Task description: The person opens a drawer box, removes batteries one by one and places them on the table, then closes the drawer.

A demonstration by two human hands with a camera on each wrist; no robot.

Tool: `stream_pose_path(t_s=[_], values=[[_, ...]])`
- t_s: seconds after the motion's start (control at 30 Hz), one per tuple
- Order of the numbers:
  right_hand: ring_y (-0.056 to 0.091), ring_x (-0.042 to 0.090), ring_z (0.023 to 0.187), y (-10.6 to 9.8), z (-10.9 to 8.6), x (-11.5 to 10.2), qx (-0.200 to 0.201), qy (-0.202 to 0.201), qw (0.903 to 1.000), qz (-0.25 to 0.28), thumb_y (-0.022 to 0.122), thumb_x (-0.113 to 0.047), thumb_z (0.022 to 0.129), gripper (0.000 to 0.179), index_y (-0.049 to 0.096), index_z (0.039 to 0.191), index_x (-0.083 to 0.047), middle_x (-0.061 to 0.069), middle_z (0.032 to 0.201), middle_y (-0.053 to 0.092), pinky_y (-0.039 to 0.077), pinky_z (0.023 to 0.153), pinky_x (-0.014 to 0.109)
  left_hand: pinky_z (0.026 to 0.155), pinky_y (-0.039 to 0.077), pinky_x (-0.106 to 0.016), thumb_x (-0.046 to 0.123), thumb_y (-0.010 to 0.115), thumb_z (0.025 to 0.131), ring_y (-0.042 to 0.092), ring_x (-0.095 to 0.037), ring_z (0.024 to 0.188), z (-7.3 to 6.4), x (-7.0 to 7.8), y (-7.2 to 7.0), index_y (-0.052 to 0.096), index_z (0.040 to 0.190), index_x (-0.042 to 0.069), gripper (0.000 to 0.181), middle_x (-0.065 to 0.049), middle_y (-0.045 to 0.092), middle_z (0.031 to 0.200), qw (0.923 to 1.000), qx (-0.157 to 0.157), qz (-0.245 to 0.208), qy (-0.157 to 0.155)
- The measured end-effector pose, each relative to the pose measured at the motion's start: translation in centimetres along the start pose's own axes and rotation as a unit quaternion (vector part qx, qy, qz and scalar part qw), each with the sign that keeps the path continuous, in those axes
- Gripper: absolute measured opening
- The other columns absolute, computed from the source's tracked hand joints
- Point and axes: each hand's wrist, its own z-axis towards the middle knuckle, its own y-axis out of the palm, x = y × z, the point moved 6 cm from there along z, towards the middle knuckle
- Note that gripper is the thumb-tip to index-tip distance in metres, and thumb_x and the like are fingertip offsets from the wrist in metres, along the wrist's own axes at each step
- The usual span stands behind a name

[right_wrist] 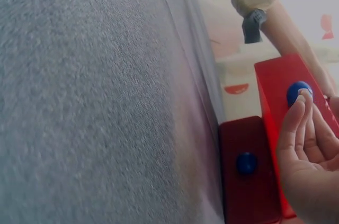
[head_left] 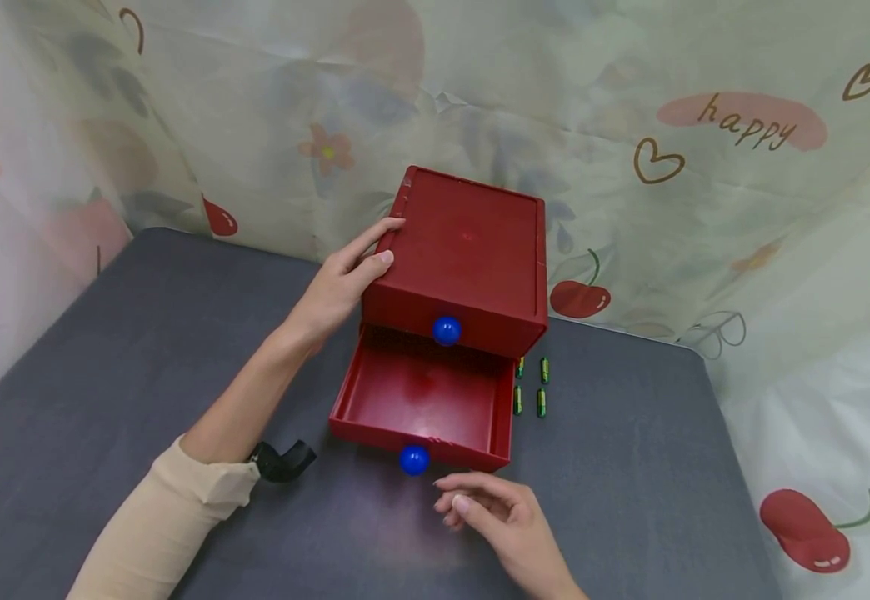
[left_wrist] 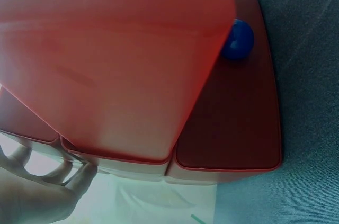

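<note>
A red drawer cabinet (head_left: pixel 472 242) stands on the table, with its middle drawer (head_left: pixel 405 392) pulled out and its inside bare. My left hand (head_left: pixel 333 292) rests on the cabinet's upper left edge, thumb and forefinger lying on the top. Just in front of the pulled-out drawer, my right hand (head_left: pixel 506 517) hovers with loosely bent fingers, holding nothing. Its fingertips are near the drawer's blue knob (head_left: pixel 414 459), with a small gap in the head view. Another blue knob (head_left: pixel 447 331) sits on the closed top drawer. Below, the closed bottom drawer (right_wrist: pixel 246 197) shows in the right wrist view.
Several small green batteries (head_left: pixel 542 402) stand or lie on the grey table (head_left: pixel 630 467) beside the cabinet's right side. A black strap (head_left: pixel 285 461) hangs by the left sleeve. A patterned curtain (head_left: pixel 255 100) closes off the back and sides.
</note>
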Motion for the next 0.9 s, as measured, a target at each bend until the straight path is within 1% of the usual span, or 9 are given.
stream_pose_path(t_s=[0.13, 0.2, 0.27, 0.37, 0.47, 0.53, 0.7, 0.77, 0.9], values=[[0.060, 0.036, 0.082, 0.4, 0.5, 0.7, 0.012, 0.056, 0.9983, 0.013, 0.051, -0.012, 0.093, 0.025, 0.060, 0.113, 0.001, 0.017, 0.096, 0.064, 0.051, 0.074, 0.038, 0.102, 0.027, -0.040, 0.024, 0.042, 0.097, 0.027, -0.015, 0.129, 0.0, 0.0, 0.1, 0.031, 0.143, 0.020, 0.047, 0.004, 0.025, 0.146, 0.9999, 0.000, -0.012, -0.005], [0.059, 0.039, 0.083, 0.7, 0.8, 1.0, 0.016, 0.070, 0.9972, 0.021, 0.052, -0.015, 0.093, 0.027, 0.060, 0.113, 0.001, 0.017, 0.096, 0.064, 0.051, 0.075, 0.039, 0.101, 0.029, -0.040, 0.025, 0.042, 0.097, 0.030, -0.015, 0.127, 0.1, -0.1, 0.1, 0.031, 0.143, 0.021, 0.047, 0.004, 0.026, 0.145, 0.9998, 0.000, -0.016, -0.008], [0.058, 0.039, 0.082, 1.0, 1.1, 1.1, 0.013, 0.064, 0.9975, 0.025, 0.051, -0.015, 0.094, 0.028, 0.060, 0.113, 0.002, 0.018, 0.095, 0.064, 0.051, 0.074, 0.040, 0.100, 0.031, -0.040, 0.025, 0.042, 0.097, 0.033, -0.015, 0.125, 0.1, -0.1, 0.0, 0.031, 0.143, 0.021, 0.047, 0.004, 0.026, 0.145, 0.9998, 0.001, -0.018, -0.011], [0.058, 0.040, 0.079, 1.4, 1.5, 1.1, 0.001, 0.035, 0.9989, 0.030, 0.050, -0.012, 0.094, 0.027, 0.059, 0.112, 0.006, 0.020, 0.094, 0.064, 0.051, 0.072, 0.041, 0.098, 0.033, -0.041, 0.025, 0.042, 0.097, 0.037, -0.017, 0.121, 0.1, -0.2, 0.0, 0.032, 0.143, 0.022, 0.046, 0.003, 0.029, 0.143, 0.9997, 0.000, -0.019, -0.016], [0.058, 0.040, 0.078, 1.8, 1.8, 1.3, -0.008, 0.022, 0.9992, 0.034, 0.049, -0.010, 0.094, 0.027, 0.058, 0.111, 0.008, 0.021, 0.093, 0.064, 0.051, 0.072, 0.042, 0.098, 0.033, -0.040, 0.025, 0.042, 0.097, 0.038, -0.016, 0.121, 0.2, -0.3, 0.1, 0.032, 0.142, 0.023, 0.046, 0.003, 0.030, 0.143, 0.9997, -0.002, -0.017, -0.018], [0.058, 0.040, 0.080, 2.0, 1.9, 1.6, -0.007, 0.041, 0.9984, 0.037, 0.050, -0.013, 0.094, 0.027, 0.059, 0.111, 0.007, 0.019, 0.094, 0.064, 0.051, 0.073, 0.041, 0.098, 0.032, -0.040, 0.025, 0.042, 0.097, 0.037, -0.016, 0.122, 0.2, -0.3, 0.1, 0.032, 0.142, 0.023, 0.046, 0.004, 0.030, 0.143, 0.9997, -0.002, -0.017, -0.017], [0.057, 0.041, 0.085, 2.2, 2.3, 2.1, 0.001, 0.110, 0.9932, 0.040, 0.053, -0.023, 0.093, 0.033, 0.060, 0.113, 0.002, 0.015, 0.096, 0.064, 0.050, 0.077, 0.038, 0.100, 0.030, -0.041, 0.025, 0.042, 0.097, 0.035, -0.015, 0.124, 0.2, -0.3, 0.0, 0.032, 0.142, 0.023, 0.046, 0.005, 0.028, 0.144, 0.9998, 0.000, -0.015, -0.013], [0.058, 0.040, 0.085, 2.3, 2.4, 2.2, 0.002, 0.120, 0.9920, 0.040, 0.053, -0.025, 0.093, 0.034, 0.060, 0.114, 0.001, 0.015, 0.096, 0.064, 0.050, 0.077, 0.038, 0.099, 0.030, -0.040, 0.026, 0.042, 0.097, 0.035, -0.015, 0.123, 0.2, -0.3, 0.0, 0.032, 0.142, 0.023, 0.046, 0.005, 0.029, 0.143, 0.9998, 0.000, -0.013, -0.012], [0.060, 0.034, 0.084, 2.5, 2.7, 2.3, 0.002, 0.124, 0.9913, 0.045, 0.052, -0.024, 0.093, 0.034, 0.060, 0.115, 0.001, 0.015, 0.096, 0.064, 0.050, 0.077, 0.038, 0.099, 0.030, -0.040, 0.026, 0.042, 0.097, 0.036, -0.015, 0.123, 0.2, -0.3, 0.0, 0.032, 0.142, 0.023, 0.047, 0.005, 0.029, 0.143, 0.9998, -0.002, -0.015, -0.012]])
